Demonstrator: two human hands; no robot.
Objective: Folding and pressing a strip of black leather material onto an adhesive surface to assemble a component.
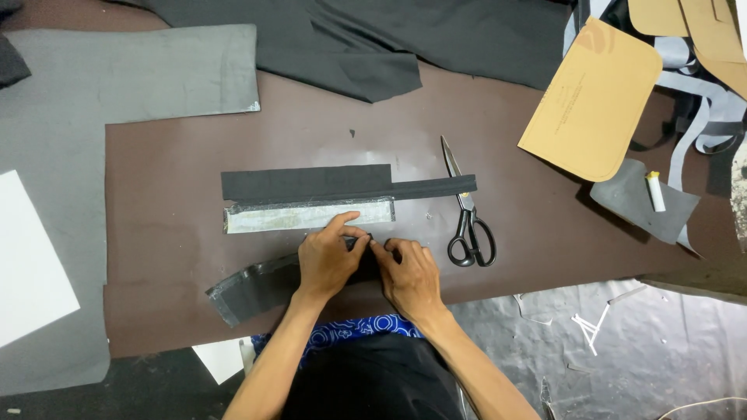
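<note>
A dark brown work surface (pixel 171 233) fills most of the frame, with a grey sheet (pixel 93 85) in the upper left and black cloth (pixel 373 39) heaped along the top edge.

In the lower left centre a curved dark fabric strip (pixel 249 286) lies on the brown surface, its long axis running from the lower left up toward the right, where it passes under both hands. The left hand (pixel 327 260) rests flat on its right end, fingers pressed together, thumb and forefinger pinching the strip's upper edge. Just beside it, fingertips almost touching, the right hand (pixel 411 274) pinches the same edge, its fingers curled. Most of the strip's free length lies left of the fingers, so the left hand is nearer to it.

Above the hands lie a silvery strip (pixel 307 215) and a long black strip (pixel 342 184), both lengthwise across the frame. Right of them sit black scissors (pixel 467 218), blades pointing up, and in the upper right a tan card pattern (pixel 595 97).
</note>
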